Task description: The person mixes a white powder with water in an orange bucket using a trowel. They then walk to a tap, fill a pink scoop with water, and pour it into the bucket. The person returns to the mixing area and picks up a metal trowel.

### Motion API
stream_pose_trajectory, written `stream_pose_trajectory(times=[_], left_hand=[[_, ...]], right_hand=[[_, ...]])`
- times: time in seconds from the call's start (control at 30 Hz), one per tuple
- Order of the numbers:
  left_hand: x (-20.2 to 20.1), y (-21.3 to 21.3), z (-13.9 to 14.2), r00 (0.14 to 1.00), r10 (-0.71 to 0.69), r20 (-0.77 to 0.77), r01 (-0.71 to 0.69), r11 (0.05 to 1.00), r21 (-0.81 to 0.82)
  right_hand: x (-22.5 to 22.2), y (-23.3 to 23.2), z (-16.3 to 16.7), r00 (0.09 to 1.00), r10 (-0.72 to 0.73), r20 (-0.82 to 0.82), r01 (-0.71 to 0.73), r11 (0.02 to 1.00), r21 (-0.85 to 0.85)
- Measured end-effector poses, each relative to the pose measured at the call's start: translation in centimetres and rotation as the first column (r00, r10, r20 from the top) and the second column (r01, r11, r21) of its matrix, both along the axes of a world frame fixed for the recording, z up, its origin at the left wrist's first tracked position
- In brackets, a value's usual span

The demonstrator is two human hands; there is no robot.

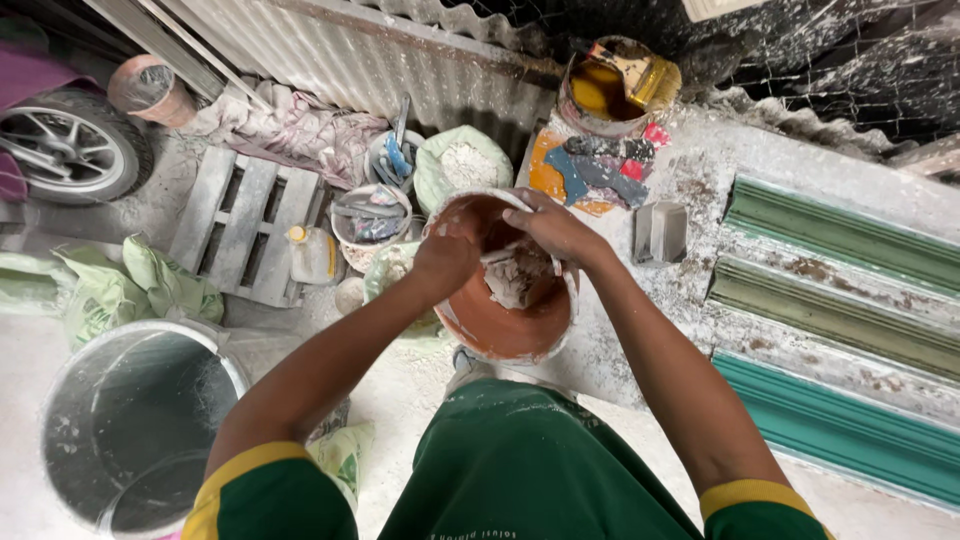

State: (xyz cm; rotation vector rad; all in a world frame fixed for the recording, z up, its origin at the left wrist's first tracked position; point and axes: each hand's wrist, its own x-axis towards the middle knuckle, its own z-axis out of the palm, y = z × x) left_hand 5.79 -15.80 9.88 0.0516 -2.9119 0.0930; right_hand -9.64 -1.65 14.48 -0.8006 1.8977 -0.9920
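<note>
A round terracotta-coloured bowl (pixel 500 325) with a white-crusted rim sits at the edge of a dusty workbench, with a lump of pale plaster (pixel 512 280) inside it. My left hand (pixel 447 253) grips the bowl's left rim. My right hand (pixel 551 228) reaches into the bowl from the top and holds a flat white scraper (pixel 500 256) against the plaster. Both hands are dusted white.
Green moulding strips (pixel 840 300) lie on the bench (pixel 700 180) at right. A yellow-stained bucket (pixel 612 90) stands at the back. On the floor at left are a large grey tub (pixel 130 420), a pallet (pixel 240 225), green sacks (pixel 140 285), small tool pots (pixel 372 215) and a wheel (pixel 65 145).
</note>
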Motion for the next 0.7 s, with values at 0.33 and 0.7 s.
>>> stream_pose_trajectory(times=[0.33, 0.7], left_hand=[[0.1, -0.9, 0.8, 0.917, 0.108, 0.384, -0.177, 0.973, 0.15], [1.0, -1.6, -4.0, 0.98, 0.109, 0.165, -0.116, 0.993, 0.033]], right_hand=[[0.9, -1.0, 1.5, 0.999, -0.029, 0.015, 0.029, 0.999, 0.019], [1.3, -2.2, 1.9, 0.999, -0.007, -0.032, 0.011, 0.991, 0.13]])
